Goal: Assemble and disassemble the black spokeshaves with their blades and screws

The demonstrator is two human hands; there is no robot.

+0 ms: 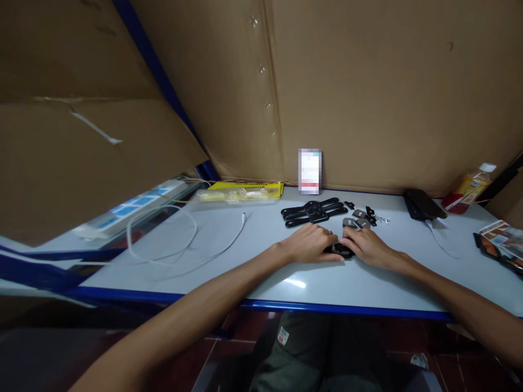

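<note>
Both hands meet over a black part [341, 250] low on the table, near its front edge. My left hand [310, 243] is closed on the part's left side, its thumb lying along the near edge. From the right, my right hand [370, 249] grips the same part with curled fingers. Much of the part is covered by the fingers, so its full shape cannot be made out. Just beyond my left hand lie several black long-armed pieces [314, 211], grouped together. Past my right hand are grey-and-black plates [356, 222] and small shiny metal pieces [383, 219].
A lit phone [309, 171] stands against the cardboard wall [368, 98]. A white cable [196, 261] loops across the left side, near a power strip [134, 209] and yellow packet [245, 191]. At right are a black case [423, 204], a bottle [477, 185] and sunglasses [496, 253].
</note>
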